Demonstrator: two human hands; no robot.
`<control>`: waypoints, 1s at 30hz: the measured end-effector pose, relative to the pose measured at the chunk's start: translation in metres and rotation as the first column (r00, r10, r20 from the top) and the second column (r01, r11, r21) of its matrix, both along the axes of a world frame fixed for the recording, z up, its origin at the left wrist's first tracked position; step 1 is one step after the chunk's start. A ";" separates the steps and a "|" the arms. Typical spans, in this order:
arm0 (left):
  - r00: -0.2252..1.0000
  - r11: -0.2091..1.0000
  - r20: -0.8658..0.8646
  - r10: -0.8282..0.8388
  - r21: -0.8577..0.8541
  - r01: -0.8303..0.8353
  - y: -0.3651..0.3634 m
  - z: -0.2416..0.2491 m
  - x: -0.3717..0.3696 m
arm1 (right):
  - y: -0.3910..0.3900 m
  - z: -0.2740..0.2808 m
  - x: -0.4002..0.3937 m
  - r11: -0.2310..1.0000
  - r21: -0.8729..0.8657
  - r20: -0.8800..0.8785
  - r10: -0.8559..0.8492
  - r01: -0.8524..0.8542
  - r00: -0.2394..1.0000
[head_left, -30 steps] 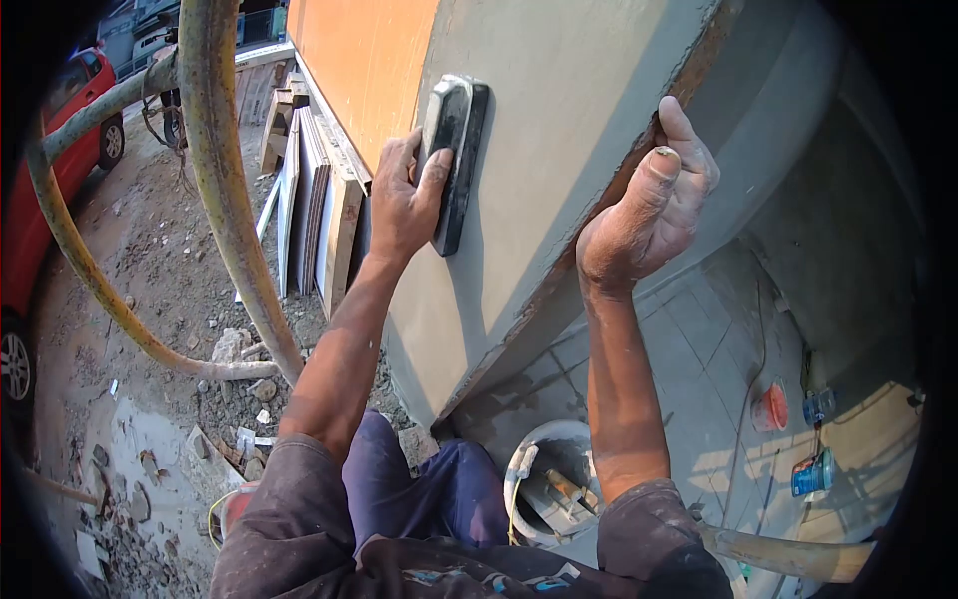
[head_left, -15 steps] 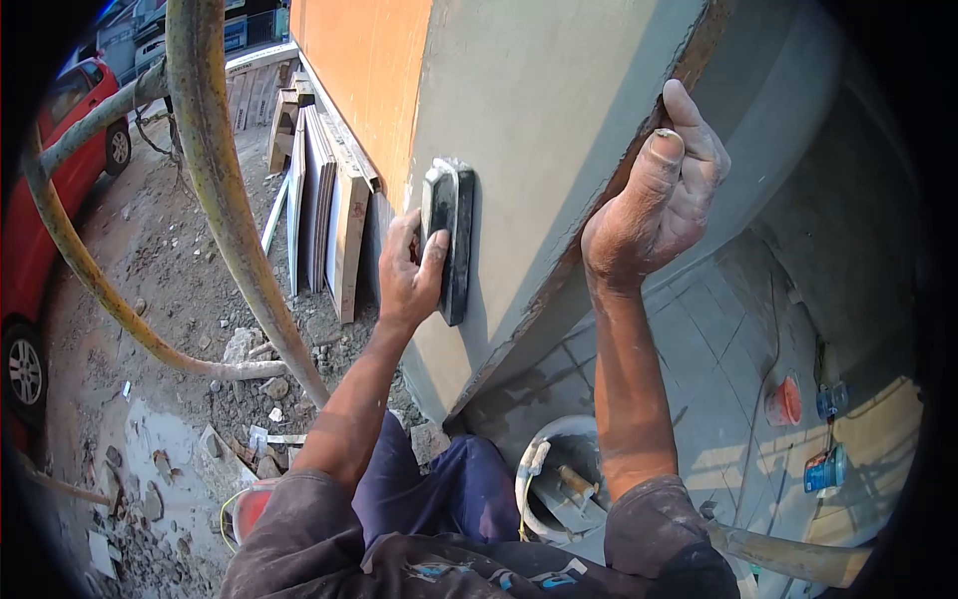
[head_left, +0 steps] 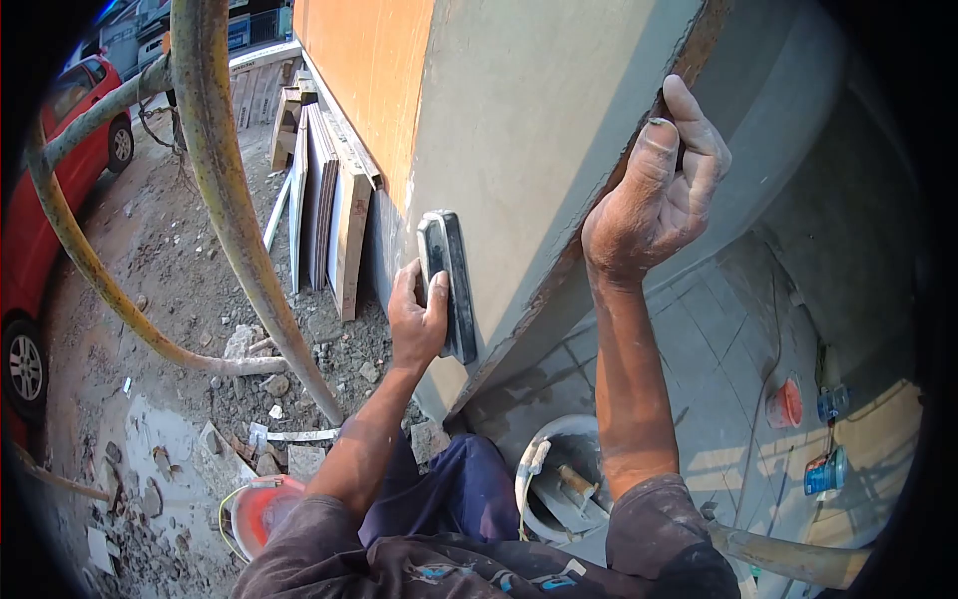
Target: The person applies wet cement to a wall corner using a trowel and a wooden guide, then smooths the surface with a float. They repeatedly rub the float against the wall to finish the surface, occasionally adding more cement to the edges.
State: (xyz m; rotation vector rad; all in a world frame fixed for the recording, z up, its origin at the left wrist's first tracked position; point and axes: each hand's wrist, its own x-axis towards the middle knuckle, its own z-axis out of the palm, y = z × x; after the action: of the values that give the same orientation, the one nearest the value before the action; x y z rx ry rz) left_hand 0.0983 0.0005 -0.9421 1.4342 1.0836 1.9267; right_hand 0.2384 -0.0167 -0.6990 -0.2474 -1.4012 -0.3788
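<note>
My left hand (head_left: 417,324) grips a black plastering float (head_left: 454,285), its thumb and fingers around the grip. The float's face lies against the grey plastered wall (head_left: 509,150), low down near the orange part, and it tilts slightly. At the wall's corner, my right hand (head_left: 659,190) is raised against a rough brown edge strip (head_left: 559,275). Its dusty fingers are loosely curled and apart, with the thumb up. Whether those fingers press on the strip cannot be seen fully.
Yellowed scaffold poles (head_left: 215,160) stand at left, before a red car (head_left: 75,160). Boards (head_left: 324,200) lean by the orange wall (head_left: 364,70). A bucket (head_left: 534,514) with tools stands near my knees, a red-lined bucket (head_left: 264,514) at left. Rubble covers the ground; tiles (head_left: 699,329) lie right.
My left hand has moved the float down along the wall and tilted it a little. My right hand stays at the corner with almost no change.
</note>
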 end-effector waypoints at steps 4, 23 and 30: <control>0.994 0.986 0.063 0.088 -0.146 -0.078 0.047 0.015 -0.010 | 0.001 0.002 0.000 0.999 0.014 0.015 -0.034 0.034 0.999; 0.990 0.982 0.090 -0.105 0.164 0.090 0.061 0.249 -0.019 | -0.006 0.003 -0.002 0.995 0.022 0.004 -0.097 0.097 0.995; 0.968 0.971 -0.217 0.123 0.228 -0.073 -0.010 0.076 -0.002 | -0.010 0.003 0.003 0.974 0.034 0.072 -0.224 0.222 0.972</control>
State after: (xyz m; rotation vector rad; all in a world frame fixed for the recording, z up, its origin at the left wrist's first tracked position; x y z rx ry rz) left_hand 0.0963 -0.0098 -0.8657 1.7921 1.0885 2.0397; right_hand 0.2412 -0.0267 -0.6962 -0.3752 -1.4455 -0.5967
